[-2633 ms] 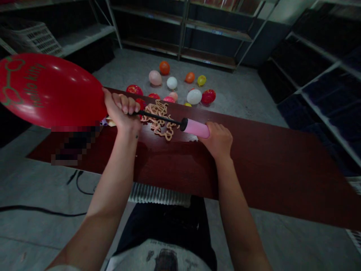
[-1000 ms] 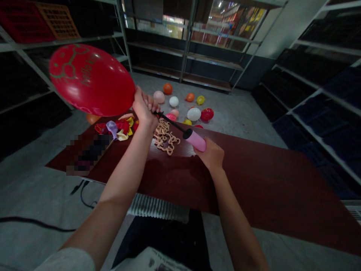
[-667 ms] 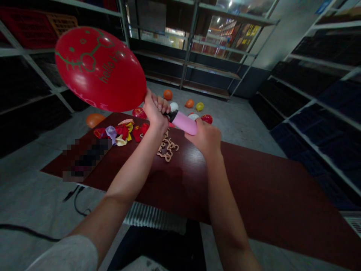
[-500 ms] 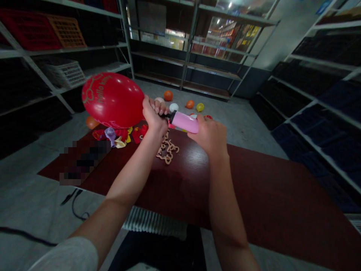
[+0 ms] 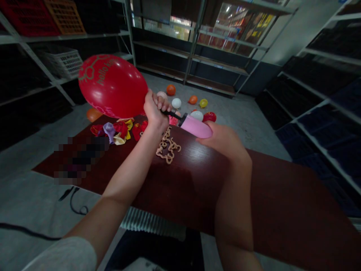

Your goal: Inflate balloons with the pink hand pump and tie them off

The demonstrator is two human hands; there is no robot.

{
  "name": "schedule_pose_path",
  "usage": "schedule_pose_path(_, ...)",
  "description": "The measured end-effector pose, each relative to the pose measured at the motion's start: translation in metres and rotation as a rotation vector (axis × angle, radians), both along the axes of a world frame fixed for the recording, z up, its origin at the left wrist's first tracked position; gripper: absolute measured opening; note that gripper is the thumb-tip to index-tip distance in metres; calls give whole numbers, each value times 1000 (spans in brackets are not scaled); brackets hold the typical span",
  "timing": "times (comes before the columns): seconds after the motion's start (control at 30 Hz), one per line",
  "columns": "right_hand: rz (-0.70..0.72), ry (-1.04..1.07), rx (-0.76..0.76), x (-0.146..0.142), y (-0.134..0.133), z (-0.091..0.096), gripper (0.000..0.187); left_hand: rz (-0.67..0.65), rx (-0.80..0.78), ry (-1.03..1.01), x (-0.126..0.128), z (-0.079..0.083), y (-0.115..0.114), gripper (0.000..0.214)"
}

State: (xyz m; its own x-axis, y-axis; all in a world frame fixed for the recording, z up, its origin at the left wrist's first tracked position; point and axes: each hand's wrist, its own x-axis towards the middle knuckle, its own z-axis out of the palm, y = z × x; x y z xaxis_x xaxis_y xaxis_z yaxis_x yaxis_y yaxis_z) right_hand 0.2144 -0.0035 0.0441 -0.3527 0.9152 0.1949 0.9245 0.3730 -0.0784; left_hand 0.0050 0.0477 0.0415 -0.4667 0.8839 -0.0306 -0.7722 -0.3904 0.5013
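Your hands are both curled closed at work. Left hand [image 5: 156, 109]: fingers wrapped around the neck of the red balloon [image 5: 113, 86] and the black end of the pump [image 5: 196, 127]; exact finger placement at the neck hidden. Right hand [image 5: 225, 139]: closed around the far end of the pink barrel, a length of black rod showing between barrel and left hand. Balloon is full and rounded, left of your left hand, above the counter [image 5: 270, 195].

Containers: red crate [image 5: 29, 17] and orange crate [image 5: 66, 17] side by side on the left shelving [image 5: 56, 37]; white basket [image 5: 69, 64] on a lower level. Dark blue crates [image 5: 327, 154] stacked at right. Contents of all: cannot tell.

On your counter: limp balloons [image 5: 118, 131] in a loose pile, beige curly strands [image 5: 168, 150] to their right, a pixelated item [image 5: 87, 154] at the left end. Inflated balloons [image 5: 176, 103] scattered on the floor [image 5: 234, 113] beyond.
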Motion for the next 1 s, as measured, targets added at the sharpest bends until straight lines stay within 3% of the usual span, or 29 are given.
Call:
schedule_pose_path(0.23,5,103,-147,34,-11,15,45,40,118,-99,-30,15,-9,54)
schedule_pose_path(0.4,27,127,-91,46,-21,21,39,56,149,-74,-45,31,-24,51)
schedule_pose_path(0.5,-48,18,37,42,-23,22,30,87,160,-47,-37,31,-27,52)
schedule_pose_path(0.57,-114,-78,210,37,-24,23,24,98,157,-91,-29,27,-24,52)
schedule_pose_path(0.67,-109,-165,375,26,-23,23,22,87,113,-146,-16,19,-18,51)
schedule_pose_path(1.0,-43,-208,341,-19,-17,7,24,18,141,-90,32,2,-23,54)
